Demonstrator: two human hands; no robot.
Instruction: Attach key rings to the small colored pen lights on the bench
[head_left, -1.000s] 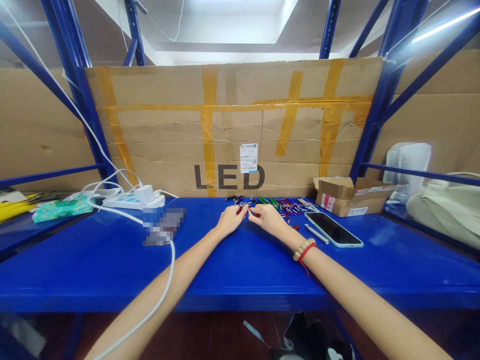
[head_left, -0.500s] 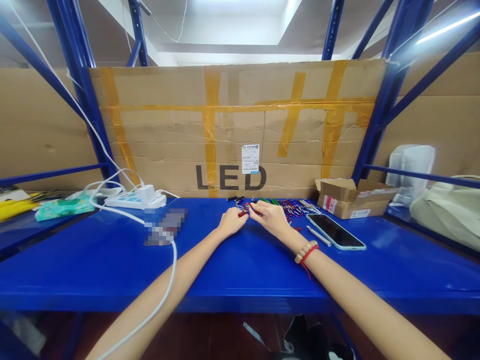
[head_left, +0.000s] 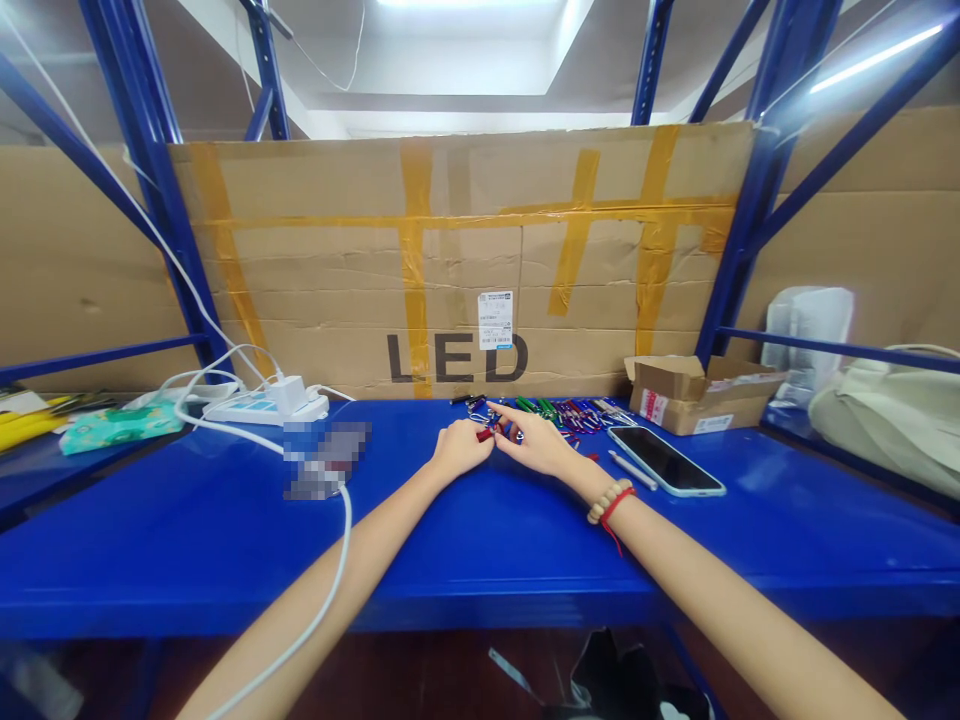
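My left hand [head_left: 460, 452] is closed, with a small shiny red tube-like piece [head_left: 484, 436] pinched at its fingertips. Just to its right is my right hand [head_left: 535, 443], with the index finger stretched forward and the thumb apart below it. Its fingertips are close to the red piece, and whether they touch it I cannot tell. Beyond the hands lie small black pieces [head_left: 471, 400] with metal parts. A spread of similar shiny green, red, purple and silver pieces [head_left: 585, 414] lies behind my right hand, partly hidden by it.
Right of my hands are a phone [head_left: 666, 461] and a silver pen [head_left: 632, 470], with an open cardboard box [head_left: 701, 395] behind. On the left are a power strip [head_left: 266, 405], white cables, a blurred-out object [head_left: 326, 460] and a green packet [head_left: 120, 425]. A large carton [head_left: 337, 270] backs the blue tabletop [head_left: 480, 560].
My right hand's fingers have opened from a pinch, the index finger now stretched out. My left hand keeps the red piece. The whole view has shifted slightly.
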